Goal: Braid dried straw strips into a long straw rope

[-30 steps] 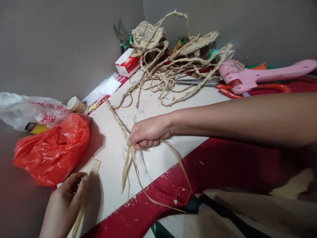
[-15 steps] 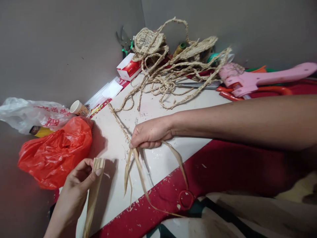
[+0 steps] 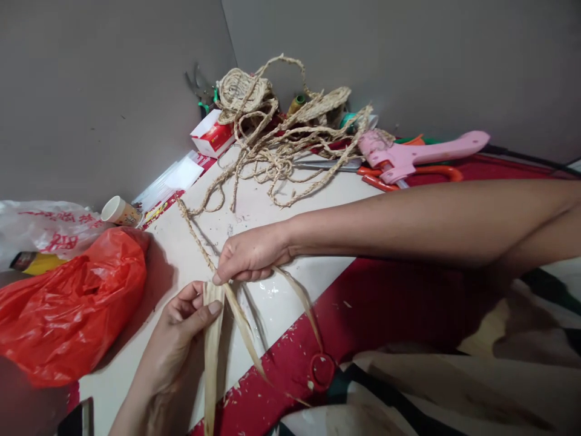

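Between the thumb and fingers of my left hand (image 3: 181,324) is pinched a wide, flat, pale straw strip (image 3: 212,351), which hangs down past the lower frame edge. My right hand (image 3: 249,254) is closed on the end of a braided straw cord (image 3: 196,239), where it splits into loose strands. One loose strand (image 3: 245,324) trails down towards the red cloth, and another strand (image 3: 304,297) curves out from under the right hand. The top of the flat strip is right beside the right fingertips; whether it touches the cord I cannot tell.
A tangle of braided cord (image 3: 290,151) lies at the back beside a coiled braid (image 3: 242,91). Scissors with orange handles (image 3: 440,174) and a pink plastic tool (image 3: 422,151) sit at right. On the left are a red plastic bag (image 3: 86,303), paper cup (image 3: 118,212) and red-white box (image 3: 213,136).
My left hand has moved right, bringing the flat strip up to the cord end at my right fingertips. The right hand keeps its grip. The view has shifted slightly.
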Available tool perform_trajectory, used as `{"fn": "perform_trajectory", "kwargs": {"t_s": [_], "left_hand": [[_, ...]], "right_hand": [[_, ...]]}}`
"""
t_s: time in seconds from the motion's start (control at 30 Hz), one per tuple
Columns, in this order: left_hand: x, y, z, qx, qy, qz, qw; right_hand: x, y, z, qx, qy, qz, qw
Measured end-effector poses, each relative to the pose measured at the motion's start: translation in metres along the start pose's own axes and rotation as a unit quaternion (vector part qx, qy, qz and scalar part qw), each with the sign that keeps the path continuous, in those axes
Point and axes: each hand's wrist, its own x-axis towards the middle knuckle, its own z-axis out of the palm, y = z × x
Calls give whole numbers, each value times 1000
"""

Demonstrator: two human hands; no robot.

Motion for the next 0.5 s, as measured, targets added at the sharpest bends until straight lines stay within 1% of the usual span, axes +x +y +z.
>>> {"fn": "perform_trajectory", "kwargs": {"t_s": [0.1, 0.2, 0.3, 0.4, 0.5], "left_hand": [[1, -2, 5, 1, 25, 10, 1000], [3, -3, 9, 4, 38, 14, 999], [6, -3, 11, 18, 57, 25, 998], [7, -4, 11, 34, 75, 48, 995], [4, -8, 13, 41, 98, 93, 990]], "right_hand": [[1, 1, 2, -27, 14, -24, 999], [2, 4, 2, -45, 18, -56, 997], [4, 7, 2, -45, 15, -64, 997], [5, 9, 2, -55, 25, -62, 996], [4, 8, 3, -61, 42, -75, 994]]}}
